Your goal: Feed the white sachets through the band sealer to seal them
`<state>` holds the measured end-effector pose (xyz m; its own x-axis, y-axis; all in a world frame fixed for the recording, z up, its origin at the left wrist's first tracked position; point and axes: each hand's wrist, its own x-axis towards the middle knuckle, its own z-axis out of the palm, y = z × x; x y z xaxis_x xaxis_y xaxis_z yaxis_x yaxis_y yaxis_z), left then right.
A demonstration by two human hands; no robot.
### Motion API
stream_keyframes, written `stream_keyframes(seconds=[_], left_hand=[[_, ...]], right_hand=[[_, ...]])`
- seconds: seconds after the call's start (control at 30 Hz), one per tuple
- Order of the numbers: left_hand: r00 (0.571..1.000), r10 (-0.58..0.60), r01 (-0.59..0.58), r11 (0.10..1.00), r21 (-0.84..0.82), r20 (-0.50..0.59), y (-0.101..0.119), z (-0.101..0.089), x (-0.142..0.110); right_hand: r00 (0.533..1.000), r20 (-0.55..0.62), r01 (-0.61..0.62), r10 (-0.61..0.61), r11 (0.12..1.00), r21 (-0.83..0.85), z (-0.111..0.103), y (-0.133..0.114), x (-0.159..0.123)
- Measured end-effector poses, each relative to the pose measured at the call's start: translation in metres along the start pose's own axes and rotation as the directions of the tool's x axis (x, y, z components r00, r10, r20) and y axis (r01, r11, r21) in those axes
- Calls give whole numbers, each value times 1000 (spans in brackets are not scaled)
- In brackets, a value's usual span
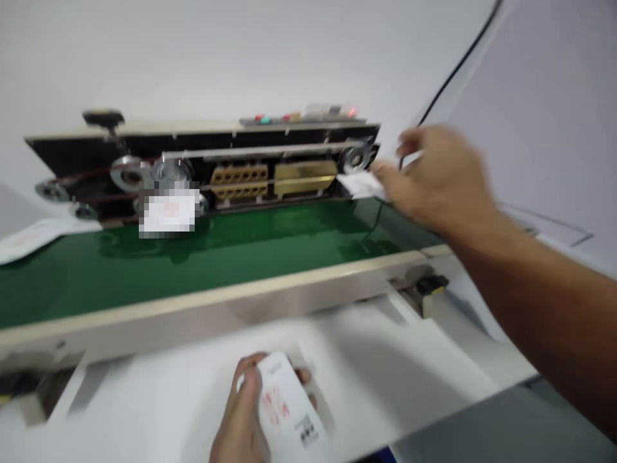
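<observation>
A: What's in front of the person?
B: A band sealer [202, 138] fills the view, with a green conveyor belt [193, 270] running along its front above a white desk [395, 354]. Brass heater blocks [238, 180] and pulley wheels [128, 172] line its black back panel.

A: Anything on the belt?
B: A blurred-out white sachet [168, 209] lies at the belt's back edge, and a second sachet [38, 239] lies at the far left end.

A: And the hands?
B: The right hand [434, 180] is up at the back of the belt by the far pulley, with a third sachet [361, 186] at its fingertips. Motion blur makes it hard to be sure, but the hand looks closed on that sachet's corner. The left hand [241, 418] is clenched around a fourth sachet [289, 405], low over the desk, with the red print facing up.

A: Which step is this, and what does the next move call for?
B: It looks like sachets being placed at the belt's edge one by one. The right hand's grip would have to open before its sachet can lie free.
</observation>
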<state>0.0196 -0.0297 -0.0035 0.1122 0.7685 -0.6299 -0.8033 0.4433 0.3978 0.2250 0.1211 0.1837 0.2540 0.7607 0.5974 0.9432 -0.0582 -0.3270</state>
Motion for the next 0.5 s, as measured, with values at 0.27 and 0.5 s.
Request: stream_keyframes(seconds=[0.27,0.5], left_hand=[[969,186,-187,982,-11,163,14,6,-12],[956,213,-220,975,13,201,10,4,-12]], right_hand=[[857,207,335,-472,816,470,5,-5,-185],[595,689,-249,-414,720,648,29,-5,-214]])
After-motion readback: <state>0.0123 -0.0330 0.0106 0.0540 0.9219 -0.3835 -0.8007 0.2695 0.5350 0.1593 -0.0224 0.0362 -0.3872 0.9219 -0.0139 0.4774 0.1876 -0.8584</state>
